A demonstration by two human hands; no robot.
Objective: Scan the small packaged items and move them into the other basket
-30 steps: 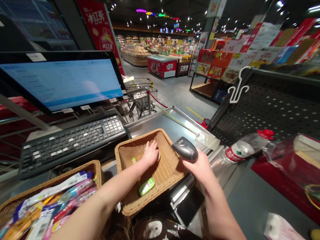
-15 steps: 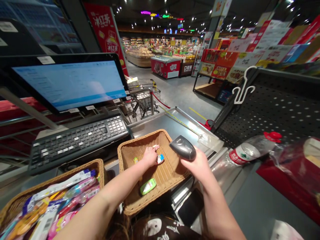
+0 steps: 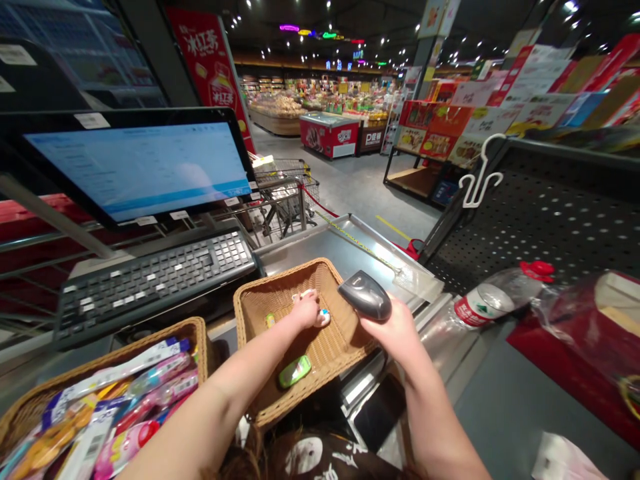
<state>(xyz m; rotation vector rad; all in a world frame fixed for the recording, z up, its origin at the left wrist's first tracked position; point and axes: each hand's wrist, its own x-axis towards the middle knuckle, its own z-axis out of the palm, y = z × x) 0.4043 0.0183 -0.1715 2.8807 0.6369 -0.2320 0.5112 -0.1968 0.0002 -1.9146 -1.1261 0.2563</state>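
My left hand reaches into a woven basket and is closed on a small white and blue packet. Right beside it, my right hand grips a dark grey barcode scanner, whose head hangs over the basket's right rim close to the packet. A green packet and a small yellow-green item lie on the basket floor.
A second woven basket at lower left holds several colourful packets. A keyboard and till screen stand to the left. A steel counter lies behind, a plastic bottle to the right, and a black perforated panel beyond it.
My left hand lay flat in the basket, then closed round the small packet and lifted it slightly. The scanner has edged left, nearer the packet.
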